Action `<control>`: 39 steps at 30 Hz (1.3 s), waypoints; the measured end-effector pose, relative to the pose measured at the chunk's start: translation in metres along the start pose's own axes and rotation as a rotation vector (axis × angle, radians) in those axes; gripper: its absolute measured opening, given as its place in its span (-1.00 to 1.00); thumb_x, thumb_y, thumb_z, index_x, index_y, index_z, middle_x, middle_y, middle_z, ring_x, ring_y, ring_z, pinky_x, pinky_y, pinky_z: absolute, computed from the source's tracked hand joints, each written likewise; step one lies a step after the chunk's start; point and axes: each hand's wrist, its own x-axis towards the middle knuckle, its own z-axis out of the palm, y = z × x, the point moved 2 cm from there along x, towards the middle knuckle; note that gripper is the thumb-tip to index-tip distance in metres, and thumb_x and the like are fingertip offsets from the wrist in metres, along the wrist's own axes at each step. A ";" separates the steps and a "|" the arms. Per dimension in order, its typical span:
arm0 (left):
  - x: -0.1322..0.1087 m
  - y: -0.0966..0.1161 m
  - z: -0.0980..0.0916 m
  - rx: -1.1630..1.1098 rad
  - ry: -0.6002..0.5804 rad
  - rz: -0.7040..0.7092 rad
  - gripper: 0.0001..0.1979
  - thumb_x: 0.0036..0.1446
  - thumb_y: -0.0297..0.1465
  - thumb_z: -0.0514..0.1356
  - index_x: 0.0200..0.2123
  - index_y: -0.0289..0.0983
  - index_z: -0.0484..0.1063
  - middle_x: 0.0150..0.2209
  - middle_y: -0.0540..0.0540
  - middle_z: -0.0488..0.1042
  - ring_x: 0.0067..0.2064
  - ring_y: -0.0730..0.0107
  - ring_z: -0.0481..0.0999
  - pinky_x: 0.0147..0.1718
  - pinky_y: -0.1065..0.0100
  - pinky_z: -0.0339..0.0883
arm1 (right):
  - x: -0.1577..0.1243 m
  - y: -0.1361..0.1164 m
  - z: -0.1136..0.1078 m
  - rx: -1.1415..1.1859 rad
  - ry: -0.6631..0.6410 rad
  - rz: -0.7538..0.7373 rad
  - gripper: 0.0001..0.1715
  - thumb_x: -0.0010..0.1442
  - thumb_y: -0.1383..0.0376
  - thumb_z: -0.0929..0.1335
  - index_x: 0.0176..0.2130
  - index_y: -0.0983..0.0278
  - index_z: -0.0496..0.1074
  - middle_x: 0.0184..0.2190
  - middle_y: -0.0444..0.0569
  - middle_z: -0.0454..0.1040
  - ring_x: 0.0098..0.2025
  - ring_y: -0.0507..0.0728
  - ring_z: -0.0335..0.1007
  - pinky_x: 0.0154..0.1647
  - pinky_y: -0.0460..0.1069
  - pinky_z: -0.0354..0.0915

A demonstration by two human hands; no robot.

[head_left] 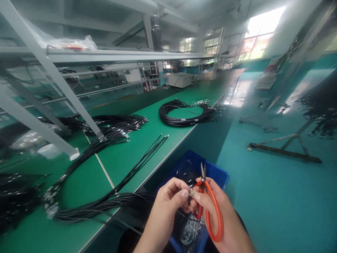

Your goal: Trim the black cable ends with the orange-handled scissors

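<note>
My right hand (223, 203) has scissors (218, 221) with orange handles in its grip, the blades pointing up and slightly apart. Its thumb and forefinger also pinch toward the fingertips of my left hand (170, 198). Between the two sets of fingertips is a small pale piece, too small and covered to name. Both hands are held over a blue bin (217, 172), in which clear plastic bags (191, 230) show. Left of my hands, a bundle of black cables (105, 203) lies along the green bench and runs over its edge toward me.
The green bench (147, 140) runs away from me. On it lie a coil of black cables (173, 119) and more cable bundles (123, 128) beside grey shelf posts (71, 95). A wheeled stand (285, 151) is on the floor to the right, near hanging black cables (319, 105).
</note>
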 end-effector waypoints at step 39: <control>-0.009 -0.013 -0.014 0.122 0.093 -0.057 -0.77 -0.10 -0.35 0.33 -0.56 -0.34 0.35 -0.59 -0.02 0.45 -0.65 0.63 0.20 -0.66 0.56 0.06 | 0.018 -0.001 0.010 -0.125 0.062 -0.169 -0.62 -0.03 0.34 0.46 -0.23 0.20 0.26 -0.53 -0.25 0.41 -0.57 -0.07 0.27 -0.59 -0.20 0.20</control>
